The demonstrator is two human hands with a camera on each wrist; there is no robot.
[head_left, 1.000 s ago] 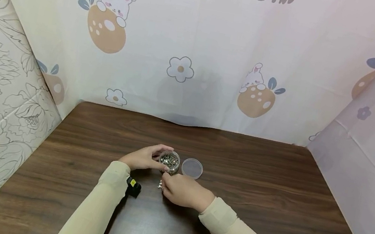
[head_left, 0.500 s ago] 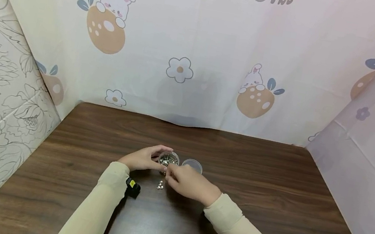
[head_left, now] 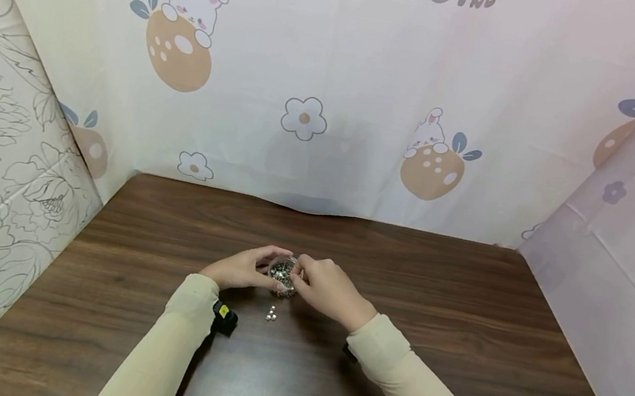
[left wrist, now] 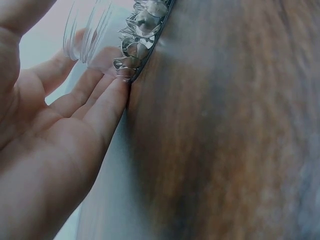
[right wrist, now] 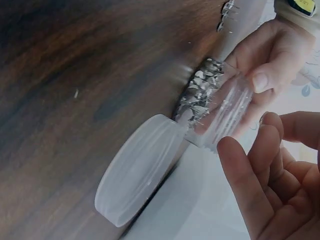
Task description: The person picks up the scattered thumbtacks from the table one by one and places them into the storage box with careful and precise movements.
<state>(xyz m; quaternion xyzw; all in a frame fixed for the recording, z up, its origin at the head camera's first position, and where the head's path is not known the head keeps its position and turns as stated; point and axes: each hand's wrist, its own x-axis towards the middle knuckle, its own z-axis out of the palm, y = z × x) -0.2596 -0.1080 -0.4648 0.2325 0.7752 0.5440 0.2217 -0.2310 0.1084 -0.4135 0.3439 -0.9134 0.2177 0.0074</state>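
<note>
The clear plastic jar (head_left: pixel 283 273) of small silvery metal pieces served as the landmark, standing upright near the middle of the dark wooden table (head_left: pixel 454 361).

To the left of the jar, the left hand (head_left: pixel 242 268) curled round its side, thumb and fingers wrapped against the clear wall. The left wrist view showed those fingers (left wrist: pixel 95 105) lying along the jar's (left wrist: pixel 107 37) base where it met the table (left wrist: pixel 225 125), with the silvery pieces packed at the bottom. A small black device with a yellow mark (head_left: pixel 225 316) sat at the left wrist, on the beige sleeve, below and left of the jar.

Just in front of the jar, toward the person, a few loose silvery pieces (head_left: pixel 270 315) lay on the table, apart from the jar.

To the right of the jar, the right hand (head_left: pixel 328 287) hovered over its open mouth, fingertips drawn together above the rim. Whether they pinched a piece could not be told. In the right wrist view, the right fingers (right wrist: pixel 260 170) were loosely curled just beside the jar's (right wrist: pixel 215 107) rim, while the left thumb pressed on the jar's wall.

Just right of the jar, the translucent lid (right wrist: pixel 137 172) lay on the table, hidden under the right hand in the head view.
</note>
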